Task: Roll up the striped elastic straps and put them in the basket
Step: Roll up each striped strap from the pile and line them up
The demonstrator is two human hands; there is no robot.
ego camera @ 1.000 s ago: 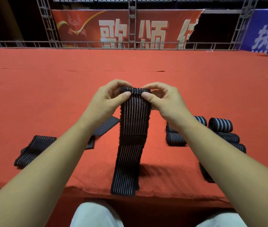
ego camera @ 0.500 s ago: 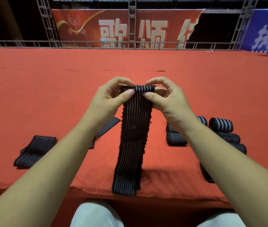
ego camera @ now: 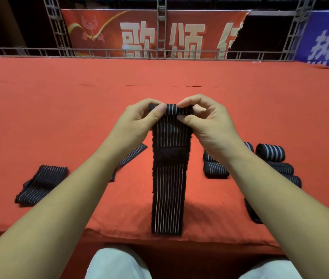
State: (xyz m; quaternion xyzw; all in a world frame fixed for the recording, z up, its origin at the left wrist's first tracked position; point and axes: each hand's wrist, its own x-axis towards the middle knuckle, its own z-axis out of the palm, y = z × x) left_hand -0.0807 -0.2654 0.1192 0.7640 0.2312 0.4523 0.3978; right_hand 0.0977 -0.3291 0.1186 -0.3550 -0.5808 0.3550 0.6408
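A black strap with thin white stripes [ego camera: 168, 190] lies lengthwise on the red table [ego camera: 79, 109], its near end at the front edge. Its far end is turned into a small roll [ego camera: 176, 109]. My left hand [ego camera: 137, 121] pinches the roll's left end and my right hand [ego camera: 206, 121] pinches its right end. Several finished rolls [ego camera: 271, 153] lie to the right, partly behind my right forearm. A flat folded strap [ego camera: 41, 184] lies at the left, and another flat strap [ego camera: 133, 153] shows behind my left forearm. No basket is in view.
The red cloth runs far back to a metal railing [ego camera: 163, 52] with red and blue banners behind it. The table's front edge [ego camera: 119, 236] is close to my white-clad knees [ego camera: 117, 264]. A dark strap piece [ego camera: 253, 213] lies under my right forearm.
The far end of the strap has been rolled over toward me into a thicker roll. Both hands have shifted slightly with it; the rest of the strap stays put.
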